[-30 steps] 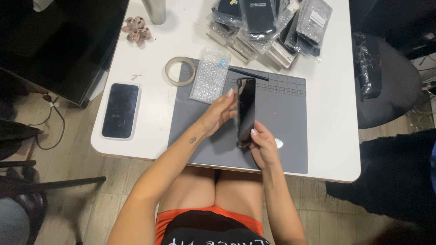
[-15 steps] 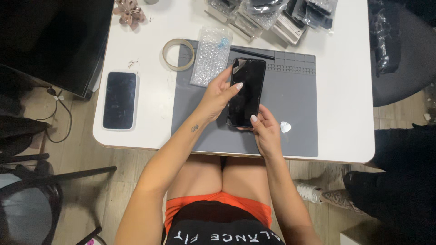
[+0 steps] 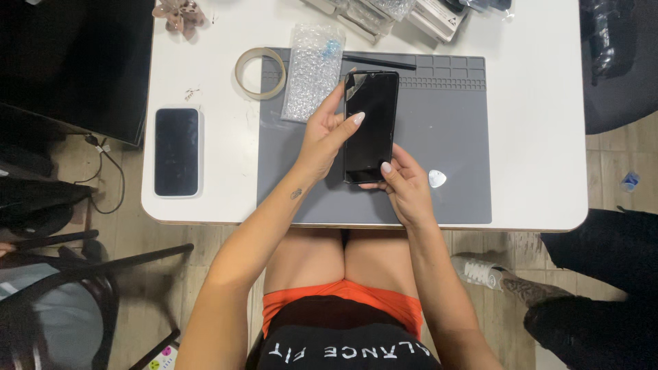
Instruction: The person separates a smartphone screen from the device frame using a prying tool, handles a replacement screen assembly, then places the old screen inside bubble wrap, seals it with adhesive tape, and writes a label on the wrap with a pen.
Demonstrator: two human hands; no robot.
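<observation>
Hands hold a black phone (image 3: 371,127) just above the grey mat (image 3: 452,137) in the middle of the frame. The left hand (image 3: 327,137) wraps the phone's left edge, with the thumb lying across the dark glass. The right hand (image 3: 406,188) pinches the bottom end, with the thumb on the front near the lower corner. Both grips are closed on the phone, and it stands a little tilted, top end toward the upper part of the frame.

The step in hand looks like checking or lining up the phone's front, since a thin see-through film seems to lift at the top left corner; I cannot tell for sure. The next move, as I judge it, calls for a steady hold by the edges and a soft touch at that corner, so the glass stays free of smudges.

A small white pick (image 3: 437,179) lies on the mat just right of the right hand. A bubble-wrap bag (image 3: 312,72) lies at the mat's upper left, and a ring of tape (image 3: 260,72) sits beside it on the white counter (image 3: 534,103). A second phone (image 3: 177,151) lies flat at the left side of the counter, well apart from the hands. Packets (image 3: 425,14) are piled along the top edge.
</observation>
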